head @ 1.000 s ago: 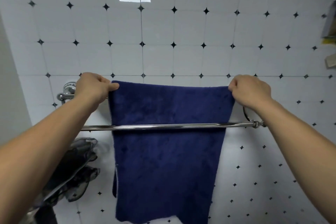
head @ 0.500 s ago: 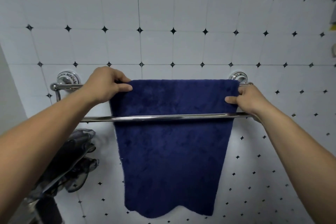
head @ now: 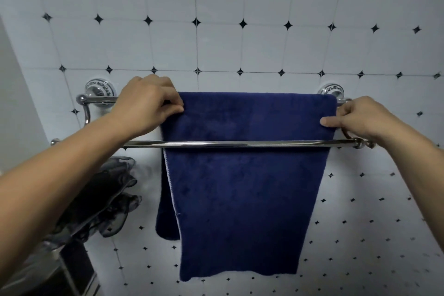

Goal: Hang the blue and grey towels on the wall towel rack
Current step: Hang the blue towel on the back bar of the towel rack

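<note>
A dark blue towel (head: 242, 190) is draped over the back bar of the chrome wall towel rack (head: 240, 143) and hangs down behind the front bar. My left hand (head: 146, 106) pinches the towel's upper left corner. At the upper right edge, my right hand (head: 355, 119) holds the towel with the thumb on the cloth. The back layer of the towel shows lower left. No grey towel is clearly in view.
The wall is white tile with small black diamonds. The rack's round mounts (head: 99, 89) sit at both ends of the back bar. Dark sheer fabric (head: 101, 202) hangs below my left forearm, over a chrome-edged object at the bottom left.
The towel has gone from held above the rack to draped over the back bar. Both hands have lowered with it, and my right hand has slid down the right edge.
</note>
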A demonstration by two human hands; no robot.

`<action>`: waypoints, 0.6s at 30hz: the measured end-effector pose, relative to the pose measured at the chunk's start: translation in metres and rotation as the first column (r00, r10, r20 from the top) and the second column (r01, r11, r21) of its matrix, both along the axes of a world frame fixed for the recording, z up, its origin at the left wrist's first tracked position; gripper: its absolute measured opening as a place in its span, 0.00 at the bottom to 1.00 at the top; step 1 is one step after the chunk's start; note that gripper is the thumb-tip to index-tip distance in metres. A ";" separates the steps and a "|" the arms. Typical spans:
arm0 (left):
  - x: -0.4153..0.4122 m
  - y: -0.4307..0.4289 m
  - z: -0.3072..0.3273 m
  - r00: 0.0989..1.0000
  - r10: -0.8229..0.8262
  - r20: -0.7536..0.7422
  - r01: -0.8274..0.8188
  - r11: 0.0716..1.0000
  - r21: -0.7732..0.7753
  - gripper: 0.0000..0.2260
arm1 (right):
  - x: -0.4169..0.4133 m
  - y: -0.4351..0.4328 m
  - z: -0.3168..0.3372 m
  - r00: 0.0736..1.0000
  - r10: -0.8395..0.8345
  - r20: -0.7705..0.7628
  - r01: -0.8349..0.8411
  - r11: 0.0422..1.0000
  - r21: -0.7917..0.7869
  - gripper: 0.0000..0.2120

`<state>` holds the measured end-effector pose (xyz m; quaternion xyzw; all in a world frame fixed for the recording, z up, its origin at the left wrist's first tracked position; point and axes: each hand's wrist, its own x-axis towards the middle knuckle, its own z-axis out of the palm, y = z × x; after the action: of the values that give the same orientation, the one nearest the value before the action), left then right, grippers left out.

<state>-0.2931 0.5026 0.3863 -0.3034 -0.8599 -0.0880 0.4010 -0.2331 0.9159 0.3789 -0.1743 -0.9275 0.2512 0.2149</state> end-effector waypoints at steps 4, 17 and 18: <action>0.004 -0.008 -0.004 0.869 0.430 0.245 -0.490 0.817 0.305 0.23 | 0.005 0.000 0.009 0.952 0.007 -0.307 0.077 0.962 0.260 0.12; -0.001 0.015 0.005 0.751 -0.454 0.480 -0.333 0.368 0.868 0.09 | -0.023 -0.022 0.030 0.984 0.052 -0.170 0.040 0.865 0.500 0.07; -0.002 0.017 0.012 0.760 -0.443 0.475 -0.331 0.365 0.870 0.11 | -0.024 -0.023 0.030 0.985 0.022 -0.171 0.060 0.887 0.458 0.08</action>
<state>-0.2954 0.5194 0.3980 -0.0041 -0.7231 -0.6688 0.1725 -0.2576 0.8933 0.4092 -0.1049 -0.9369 0.0356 0.3317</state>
